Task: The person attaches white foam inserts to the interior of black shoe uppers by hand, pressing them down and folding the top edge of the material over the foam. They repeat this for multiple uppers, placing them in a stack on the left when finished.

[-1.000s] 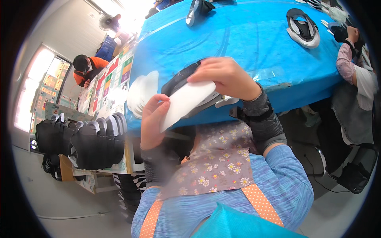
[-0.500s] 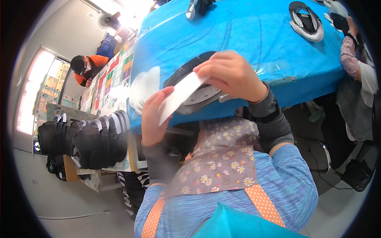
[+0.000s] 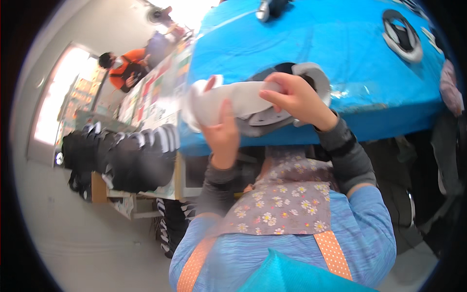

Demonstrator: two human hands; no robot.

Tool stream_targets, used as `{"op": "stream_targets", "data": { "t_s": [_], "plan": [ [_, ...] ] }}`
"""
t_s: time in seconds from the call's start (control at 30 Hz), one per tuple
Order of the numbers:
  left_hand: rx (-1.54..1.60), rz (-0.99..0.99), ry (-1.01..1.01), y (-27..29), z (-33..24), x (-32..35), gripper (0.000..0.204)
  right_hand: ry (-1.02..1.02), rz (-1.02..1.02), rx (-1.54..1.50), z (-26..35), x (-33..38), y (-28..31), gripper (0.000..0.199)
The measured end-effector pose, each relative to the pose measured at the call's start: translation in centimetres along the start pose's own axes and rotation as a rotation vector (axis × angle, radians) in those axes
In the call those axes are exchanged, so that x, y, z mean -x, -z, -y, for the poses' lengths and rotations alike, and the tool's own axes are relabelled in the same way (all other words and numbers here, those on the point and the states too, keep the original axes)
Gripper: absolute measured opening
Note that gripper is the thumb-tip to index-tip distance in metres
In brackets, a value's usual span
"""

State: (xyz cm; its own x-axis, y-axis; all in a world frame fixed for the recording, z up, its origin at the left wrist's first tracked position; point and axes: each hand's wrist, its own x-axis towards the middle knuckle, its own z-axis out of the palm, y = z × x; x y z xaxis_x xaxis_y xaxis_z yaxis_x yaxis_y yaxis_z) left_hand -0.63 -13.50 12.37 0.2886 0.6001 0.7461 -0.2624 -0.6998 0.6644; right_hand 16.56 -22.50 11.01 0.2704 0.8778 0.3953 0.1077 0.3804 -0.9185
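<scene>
Both my hands hold a long white insole-shaped sheet (image 3: 241, 100) above the near edge of the blue table. My left hand (image 3: 223, 136) grips its left end, thumb on the near side and a fingertip showing at the far edge. My right hand (image 3: 294, 100) pinches the other end between thumb and fingers. Behind and below the sheet lies a grey and black shoe upper (image 3: 265, 129) with a pale rim, partly covered by the sheet and my right hand. White sheets in a pile (image 3: 188, 119) sit beside my left hand, blurred.
The blue-covered table (image 3: 340, 39) stretches ahead. Another shoe upper (image 3: 403, 36) lies at its far right, a dark shoe (image 3: 271, 9) at the back. Black uppers (image 3: 126, 160) crowd a rack at left. A person in orange (image 3: 129, 70) is beyond; a pink sleeve (image 3: 451, 87) shows at right.
The white sheet has turned from slanted to nearly level, its broad face now showing. My hands have shifted with it, and the whole view has swung, moving the scene rightward.
</scene>
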Motion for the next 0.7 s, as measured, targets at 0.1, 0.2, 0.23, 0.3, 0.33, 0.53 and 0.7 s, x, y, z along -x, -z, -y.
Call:
{"op": "stream_targets", "data": {
  "t_s": [0.1, 0.2, 0.23, 0.3, 0.33, 0.53, 0.7],
  "plan": [
    [-0.526, 0.239, -0.338, 0.9, 1.0, -1.0, 0.060, 0.039, -0.011, 0.146, -0.5, 0.5, -0.9, 0.054],
    [-0.579, 0.298, -0.249, 0.0, -1.1, -0.8, 0.061, 0.062, 0.015, 0.063, 0.1, 1.8, -2.4, 0.050],
    [-0.656, 0.312, -0.274, -0.3, -1.8, -0.4, 0.053, 0.043, 0.003, 0.036, 0.3, 1.9, -2.8, 0.047],
    [-0.733, 0.334, -0.404, -0.3, -1.8, 0.2, 0.049, 0.008, 0.014, 0.028, -0.2, 1.6, -2.7, 0.044],
    [-0.737, 0.327, -0.409, -0.3, -1.8, 0.3, 0.049, -0.049, 0.000, 0.030, -0.4, 1.5, -2.6, 0.040],
    [-0.647, 0.274, -0.308, 0.2, -1.3, 0.4, 0.044, -0.056, 0.017, 0.013, -0.3, 1.4, -3.0, 0.037],
    [-0.409, 0.470, -0.385, 0.9, -1.4, -0.4, 0.080, -0.077, 0.020, 0.186, 1.7, 1.3, -1.7, 0.040]
  ]
}}
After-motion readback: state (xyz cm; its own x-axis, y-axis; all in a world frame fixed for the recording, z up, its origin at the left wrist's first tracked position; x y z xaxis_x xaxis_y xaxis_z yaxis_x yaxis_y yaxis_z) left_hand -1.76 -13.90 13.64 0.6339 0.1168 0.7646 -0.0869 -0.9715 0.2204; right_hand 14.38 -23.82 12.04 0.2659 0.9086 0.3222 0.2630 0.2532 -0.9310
